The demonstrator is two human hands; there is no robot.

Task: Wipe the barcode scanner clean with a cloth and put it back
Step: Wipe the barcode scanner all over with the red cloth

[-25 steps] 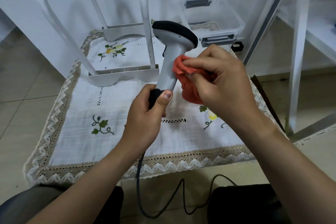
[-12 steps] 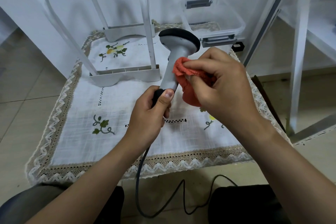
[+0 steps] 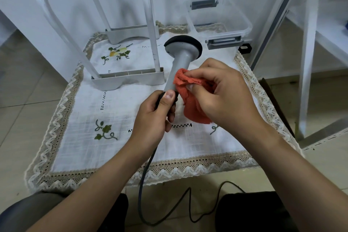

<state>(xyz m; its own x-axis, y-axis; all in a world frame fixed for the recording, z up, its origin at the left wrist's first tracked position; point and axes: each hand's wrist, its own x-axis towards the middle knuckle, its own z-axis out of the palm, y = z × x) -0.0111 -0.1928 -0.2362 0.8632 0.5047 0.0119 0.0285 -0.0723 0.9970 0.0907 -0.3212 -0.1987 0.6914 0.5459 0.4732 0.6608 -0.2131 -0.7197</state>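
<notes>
Scanner head has tipped farther away and sits lower than a second ago; the cloth has slid closer to the thumb.

- Barcode scanner point(image 3: 178, 66) is held above the embroidered tablecloth point(image 3: 75, 118). Its long axis runs up and away from the grip, dark head at the far end.
- Cable point(image 3: 145, 175) trails off the near edge.
- Left hand point(image 3: 152, 118) is wrapped round the dark handle base, thumb on top.
- Right hand point(image 3: 222, 96) bunches the orange cloth point(image 3: 192, 105) against the right side of the grey neck, just above that thumb.
- The head lies beyond both hands, with the right hand nearer it. The next stroke probably runs up the neck.
</notes>
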